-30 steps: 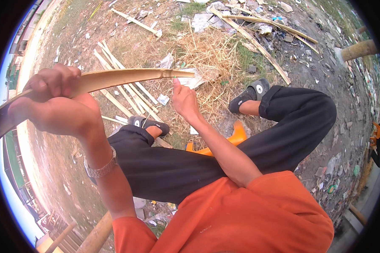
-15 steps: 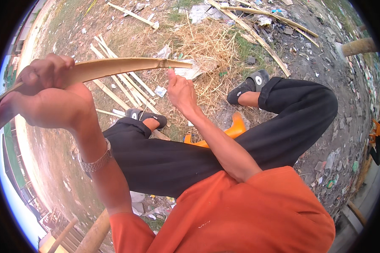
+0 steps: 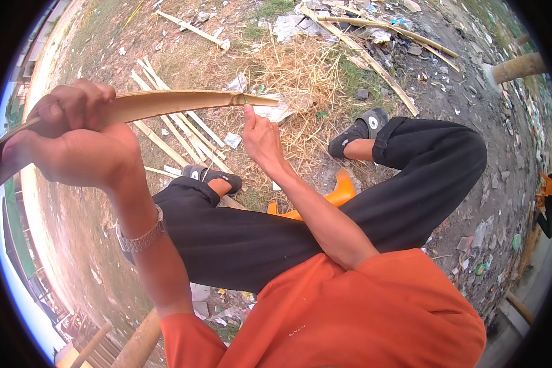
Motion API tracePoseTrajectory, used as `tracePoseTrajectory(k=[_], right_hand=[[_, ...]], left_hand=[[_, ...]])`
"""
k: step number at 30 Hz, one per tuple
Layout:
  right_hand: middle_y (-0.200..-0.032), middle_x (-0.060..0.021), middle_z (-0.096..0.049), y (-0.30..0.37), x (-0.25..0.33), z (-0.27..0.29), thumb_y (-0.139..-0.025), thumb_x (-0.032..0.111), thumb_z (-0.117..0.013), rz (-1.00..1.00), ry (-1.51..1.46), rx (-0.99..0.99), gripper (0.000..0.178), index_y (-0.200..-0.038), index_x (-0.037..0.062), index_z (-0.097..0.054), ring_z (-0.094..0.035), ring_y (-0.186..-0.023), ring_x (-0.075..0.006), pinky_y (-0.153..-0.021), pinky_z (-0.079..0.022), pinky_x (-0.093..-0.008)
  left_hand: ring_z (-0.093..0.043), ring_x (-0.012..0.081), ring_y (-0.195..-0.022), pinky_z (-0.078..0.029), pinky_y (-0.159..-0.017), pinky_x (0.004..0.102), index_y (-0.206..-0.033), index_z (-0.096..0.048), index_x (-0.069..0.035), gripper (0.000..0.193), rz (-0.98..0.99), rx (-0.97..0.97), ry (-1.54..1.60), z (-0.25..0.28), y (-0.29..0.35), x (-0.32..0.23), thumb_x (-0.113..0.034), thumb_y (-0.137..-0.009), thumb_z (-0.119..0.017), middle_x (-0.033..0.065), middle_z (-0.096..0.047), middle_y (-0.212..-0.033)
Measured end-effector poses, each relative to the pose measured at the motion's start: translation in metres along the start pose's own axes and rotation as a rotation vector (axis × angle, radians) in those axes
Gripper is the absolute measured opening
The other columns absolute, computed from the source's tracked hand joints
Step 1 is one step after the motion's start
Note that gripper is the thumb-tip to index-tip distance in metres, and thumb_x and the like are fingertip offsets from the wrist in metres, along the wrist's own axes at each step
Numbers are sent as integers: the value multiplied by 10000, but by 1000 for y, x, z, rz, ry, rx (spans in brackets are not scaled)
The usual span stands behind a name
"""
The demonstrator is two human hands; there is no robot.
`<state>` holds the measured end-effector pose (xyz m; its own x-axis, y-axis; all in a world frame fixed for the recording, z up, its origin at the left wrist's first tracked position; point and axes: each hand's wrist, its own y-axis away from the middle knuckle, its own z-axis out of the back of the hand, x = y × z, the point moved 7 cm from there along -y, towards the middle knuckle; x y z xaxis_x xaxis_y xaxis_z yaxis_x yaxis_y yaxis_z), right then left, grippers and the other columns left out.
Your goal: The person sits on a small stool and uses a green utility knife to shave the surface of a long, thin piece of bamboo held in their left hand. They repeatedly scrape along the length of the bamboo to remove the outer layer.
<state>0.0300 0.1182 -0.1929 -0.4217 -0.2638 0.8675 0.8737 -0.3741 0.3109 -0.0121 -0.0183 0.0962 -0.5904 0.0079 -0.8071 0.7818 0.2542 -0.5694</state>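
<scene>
At the upper left, my left hand (image 3: 83, 132) is closed around a long split bamboo strip (image 3: 172, 104), pale on its inner face. The strip stretches rightward and narrows toward its tip, with a node ridge near that end. My right hand (image 3: 262, 136) is closed just below that ridge, its thumb up against the strip's lower edge. A tiny green bit shows at the thumb tip. Whatever the fingers hold, if anything, is hidden. Above my left wrist sits a metal-band watch (image 3: 142, 232).
Several cut bamboo strips (image 3: 196, 144) lie on the ground beyond my left foot. Dry straw (image 3: 306, 73) is heaped between my feet, with longer bamboo pieces (image 3: 374, 64) farther off. An orange curved object (image 3: 340, 190) lies by my thigh. Litter dots the dirt; a pole (image 3: 518, 69) juts in at right.
The bamboo strip's tip half has dropped slightly in the view, and my right hand sits a little lower with it. Both hands keep their hold and shape.
</scene>
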Motion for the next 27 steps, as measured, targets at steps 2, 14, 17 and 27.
tracePoseTrajectory(k=[2,14,17,27], right_hand=[[-730,-324,-597,1,-26,-4,-976,434,-259,-4,30,-45,654,-797,-63,-645,-598,-724,-478,-756,-453,-522],[-754,-332,-603,-6,-18,-3,-969,440,-280,18,71,-38,642,-813,-65,-645,-601,-753,-477,-764,-457,-528],[-768,-328,-614,-17,-50,-5,-963,454,-292,-75,94,-32,640,-853,-62,-654,-610,-759,-476,-764,-461,-542],[-774,-333,-607,-37,-72,-8,-964,455,-287,-49,148,-63,649,-834,-63,-656,-605,-789,-482,-781,-461,-537]], left_hand=[[-224,144,-515,-280,-581,317,-716,-308,-138,593,-4,-14,-2,0,-3,-1,-703,-882,-234,-4,-217,-563],[-230,141,-505,-297,-579,316,-688,-299,-148,593,-8,-20,26,5,-5,1,-713,-870,-280,-10,-228,-552],[-232,136,-505,-289,-574,311,-689,-300,-147,619,-11,16,13,-1,-2,-1,-747,-842,-286,-13,-227,-552],[-223,138,-507,-277,-565,309,-693,-296,-143,632,-7,11,25,2,-6,2,-759,-831,-263,-10,-219,-548]])
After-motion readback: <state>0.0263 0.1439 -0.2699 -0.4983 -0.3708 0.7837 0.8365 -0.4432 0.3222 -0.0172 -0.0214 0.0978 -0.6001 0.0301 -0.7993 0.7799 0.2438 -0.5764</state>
